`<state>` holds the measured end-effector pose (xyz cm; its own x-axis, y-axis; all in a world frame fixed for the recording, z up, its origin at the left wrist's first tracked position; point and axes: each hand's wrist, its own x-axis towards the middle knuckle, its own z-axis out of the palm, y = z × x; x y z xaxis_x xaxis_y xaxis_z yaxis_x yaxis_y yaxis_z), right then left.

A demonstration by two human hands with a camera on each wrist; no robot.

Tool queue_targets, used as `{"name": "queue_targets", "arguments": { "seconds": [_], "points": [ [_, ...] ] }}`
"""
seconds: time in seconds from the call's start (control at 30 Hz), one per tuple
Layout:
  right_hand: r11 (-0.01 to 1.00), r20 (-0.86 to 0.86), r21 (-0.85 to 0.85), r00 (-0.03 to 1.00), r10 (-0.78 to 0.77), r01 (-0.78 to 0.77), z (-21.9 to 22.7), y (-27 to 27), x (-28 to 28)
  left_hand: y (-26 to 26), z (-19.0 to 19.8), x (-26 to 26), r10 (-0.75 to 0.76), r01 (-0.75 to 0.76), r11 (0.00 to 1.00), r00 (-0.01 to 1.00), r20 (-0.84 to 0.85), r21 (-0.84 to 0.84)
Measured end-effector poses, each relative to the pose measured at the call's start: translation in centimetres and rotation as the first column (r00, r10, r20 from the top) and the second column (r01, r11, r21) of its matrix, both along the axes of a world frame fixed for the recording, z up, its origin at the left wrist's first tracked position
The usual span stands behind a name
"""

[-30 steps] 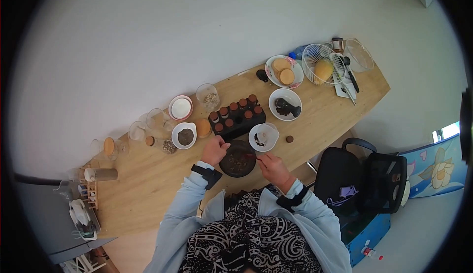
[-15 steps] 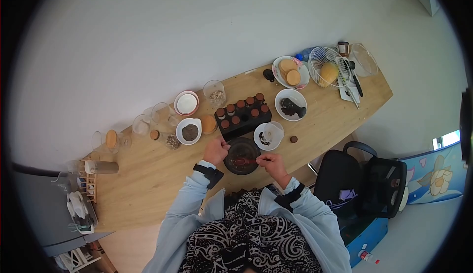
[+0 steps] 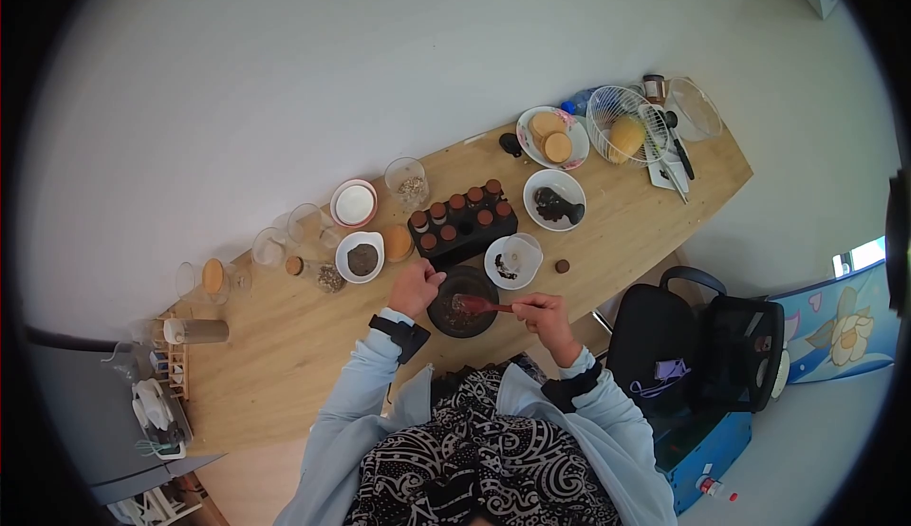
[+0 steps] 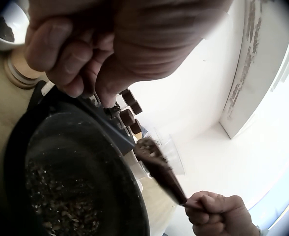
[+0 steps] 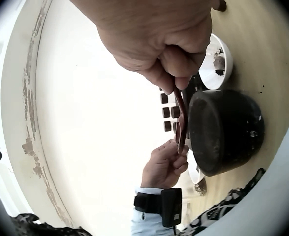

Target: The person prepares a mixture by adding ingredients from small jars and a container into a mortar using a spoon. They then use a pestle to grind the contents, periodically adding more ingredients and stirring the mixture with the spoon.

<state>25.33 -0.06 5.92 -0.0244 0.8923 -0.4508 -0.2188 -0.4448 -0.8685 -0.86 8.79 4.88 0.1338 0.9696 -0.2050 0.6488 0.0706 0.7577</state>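
Observation:
My right hand (image 3: 541,318) pinches the handle of a dark red scoop (image 3: 477,306). In the left wrist view, the scoop (image 4: 156,164) is heaped with small dried bits. It overlaps the dark mortar (image 3: 462,328) in the head view, and more brown bits (image 4: 68,211) lie in the mortar's bottom. At the mortar's far-left rim is my left hand (image 3: 414,288), thumb drawn against curled fingers. Whatever sits between those fingertips (image 4: 74,87) is hidden; I cannot tell if they hold anything. Behind stands a black rack (image 3: 465,244) of corked vials, with one open slot.
A white bowl with a clear cup (image 3: 521,257) in it stands right of the mortar, near a loose brown cap (image 3: 562,266). Farther right, a white bowl (image 3: 534,182) holds a dark pestle (image 3: 560,205). Left are a bowl of grey powder (image 3: 362,259) and several glass jars (image 3: 269,247).
The scoop has come up out of the depth of the mortar, and its bowl now shows brighter over it. My right hand has shifted right; my left hand stays at the rim.

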Motion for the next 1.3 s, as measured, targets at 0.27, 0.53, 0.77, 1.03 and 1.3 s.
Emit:
{"name": "queue_targets", "arguments": {
  "seconds": [0.27,0.53,0.77,1.03,1.3],
  "points": [
    [0.965,-0.017,0.138,0.975,-0.222,0.223,3.9,0.3,4.2,0.6,1.5,3.2,-0.074,0.066,0.992,0.994,0.075,0.110],
    [0.906,0.244,0.328,0.902,-0.355,0.268,4.3,1.6,6.4,2.0,1.2,8.2,-0.203,0.177,0.966,0.970,0.131,0.188],
    [0.636,0.696,0.700,0.510,-0.506,-0.325,4.8,2.0,4.7,2.6,0.7,10.1,-0.214,0.190,0.965,0.969,0.121,0.180],
    [0.528,0.788,0.602,0.339,-0.514,-0.599,5.0,1.7,4.7,2.7,0.9,10.4,-0.207,0.194,0.972,0.974,0.093,0.132],
    [0.493,0.715,0.696,0.434,-0.549,-0.523,6.0,1.9,4.2,2.6,1.0,10.1,-0.186,0.166,0.976,0.972,0.143,0.140]
  ]
}}
